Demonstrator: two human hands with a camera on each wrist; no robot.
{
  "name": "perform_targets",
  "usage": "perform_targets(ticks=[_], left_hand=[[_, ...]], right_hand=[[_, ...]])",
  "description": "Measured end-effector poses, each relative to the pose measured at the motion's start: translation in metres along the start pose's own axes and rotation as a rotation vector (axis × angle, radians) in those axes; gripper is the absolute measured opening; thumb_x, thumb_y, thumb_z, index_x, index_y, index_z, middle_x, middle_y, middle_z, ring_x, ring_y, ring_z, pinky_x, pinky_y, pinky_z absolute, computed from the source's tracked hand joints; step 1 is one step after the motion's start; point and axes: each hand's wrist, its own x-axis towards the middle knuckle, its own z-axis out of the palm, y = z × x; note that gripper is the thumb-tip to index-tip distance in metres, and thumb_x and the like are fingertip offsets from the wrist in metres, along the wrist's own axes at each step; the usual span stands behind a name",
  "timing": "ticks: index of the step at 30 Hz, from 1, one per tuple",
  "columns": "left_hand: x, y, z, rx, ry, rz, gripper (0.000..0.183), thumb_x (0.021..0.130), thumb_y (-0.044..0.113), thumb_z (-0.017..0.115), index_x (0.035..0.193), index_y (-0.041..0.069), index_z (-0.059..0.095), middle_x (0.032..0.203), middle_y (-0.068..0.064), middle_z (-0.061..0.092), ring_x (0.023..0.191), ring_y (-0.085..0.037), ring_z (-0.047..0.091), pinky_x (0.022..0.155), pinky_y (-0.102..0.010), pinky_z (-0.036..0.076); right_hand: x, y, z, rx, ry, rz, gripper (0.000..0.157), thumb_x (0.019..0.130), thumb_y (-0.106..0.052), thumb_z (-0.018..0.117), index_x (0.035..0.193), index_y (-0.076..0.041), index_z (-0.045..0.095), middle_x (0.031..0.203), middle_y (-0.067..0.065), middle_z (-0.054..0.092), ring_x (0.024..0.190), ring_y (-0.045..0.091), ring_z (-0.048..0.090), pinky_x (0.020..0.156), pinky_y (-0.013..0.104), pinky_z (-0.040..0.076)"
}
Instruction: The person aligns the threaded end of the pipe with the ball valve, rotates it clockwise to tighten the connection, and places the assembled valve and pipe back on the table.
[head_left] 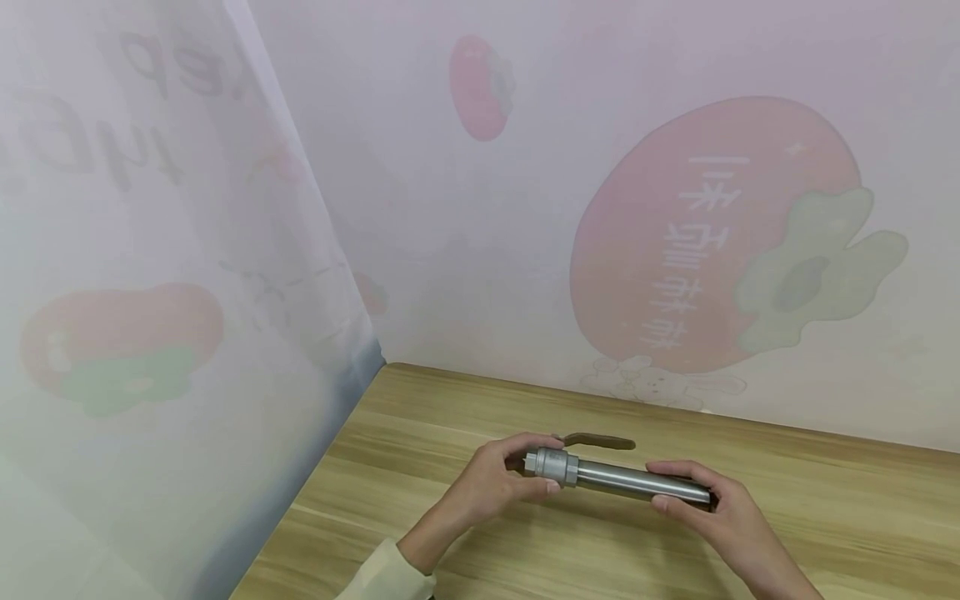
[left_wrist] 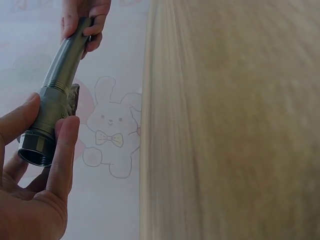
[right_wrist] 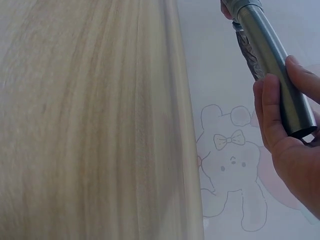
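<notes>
A silver ball valve (head_left: 552, 467) is joined to one end of a straight steel pipe (head_left: 630, 481). My left hand (head_left: 480, 483) grips the valve body, thumb on the near side and fingers on the far side. Around the pipe's other end curl the thumb and fingers of my right hand (head_left: 731, 508). The valve's lever handle (head_left: 600, 442) points along the pipe on its far side. In the left wrist view, screw threads (left_wrist: 56, 85) show where pipe meets valve, and the valve's hollow end (left_wrist: 37, 152) faces the camera. The pipe's open end (right_wrist: 302, 131) shows in the right wrist view.
Both hands are over a wood-grain table (head_left: 420, 408). A pale curtain (head_left: 420, 250) printed with red fruit and cartoon rabbits hangs behind the table's back edge. Another printed curtain (head_left: 150, 467) hangs along the left side.
</notes>
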Motion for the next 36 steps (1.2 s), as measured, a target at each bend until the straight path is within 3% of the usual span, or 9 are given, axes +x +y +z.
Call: perform_targets(ticks=[20, 29, 36], left_hand=[[-0.0023, 0.0002, -0.0004, -0.016, -0.010, 0.009, 0.046, 0.091, 0.023, 0.090, 0.134, 0.030, 0.076, 0.123, -0.009, 0.070, 0.103, -0.021, 0.065, 0.080, -0.027, 0.060], [-0.0022, 0.0016, -0.0004, -0.009, -0.013, 0.000, 0.046, 0.091, 0.025, 0.090, 0.134, 0.032, 0.076, 0.124, -0.007, 0.071, 0.104, -0.021, 0.064, 0.081, -0.029, 0.059], [-0.0022, 0.0012, 0.0002, -0.036, -0.025, -0.004, 0.046, 0.091, 0.022, 0.090, 0.134, 0.030, 0.076, 0.128, -0.009, 0.069, 0.104, -0.022, 0.065, 0.081, -0.028, 0.061]], right_hand=[[0.0007, -0.0012, -0.0016, 0.019, -0.020, 0.037, 0.046, 0.106, -0.026, 0.074, 0.148, -0.011, 0.065, 0.139, 0.016, 0.070, 0.108, 0.011, 0.073, 0.090, 0.029, 0.062], [-0.0001, -0.0016, -0.0021, 0.044, -0.018, 0.028, 0.045, 0.107, -0.024, 0.073, 0.147, -0.007, 0.065, 0.137, 0.016, 0.071, 0.108, 0.019, 0.076, 0.091, 0.029, 0.064], [-0.0014, -0.0004, -0.0011, 0.059, 0.003, 0.013, 0.041, 0.106, -0.021, 0.074, 0.143, -0.004, 0.066, 0.127, 0.007, 0.073, 0.104, 0.018, 0.076, 0.089, 0.030, 0.065]])
